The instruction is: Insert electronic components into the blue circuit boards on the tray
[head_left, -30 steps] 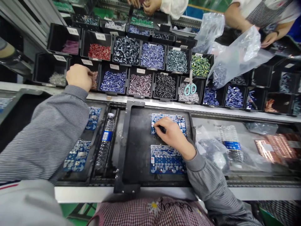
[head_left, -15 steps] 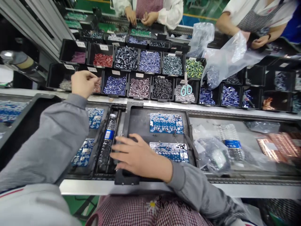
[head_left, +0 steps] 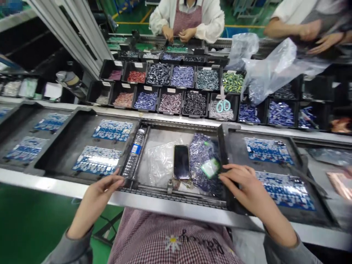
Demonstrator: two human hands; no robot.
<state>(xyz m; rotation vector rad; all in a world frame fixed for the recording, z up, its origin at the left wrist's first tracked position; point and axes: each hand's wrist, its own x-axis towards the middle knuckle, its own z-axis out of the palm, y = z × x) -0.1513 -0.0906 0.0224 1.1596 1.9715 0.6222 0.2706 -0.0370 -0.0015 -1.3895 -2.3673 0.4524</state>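
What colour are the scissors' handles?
The scissors have pale turquoise handles, best seen in the head view.

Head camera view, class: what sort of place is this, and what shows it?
Probably an electronics assembly line in a factory: blue circuit boards lie in black trays, labelled bins hold sorted small components, and a co-worker in an apron works across the line.

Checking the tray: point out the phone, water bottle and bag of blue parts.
Phone point(head_left: 181, 162): head view, on screen.
Water bottle point(head_left: 134, 148): head view, on label.
Bag of blue parts point(head_left: 202, 161): head view, on middle.
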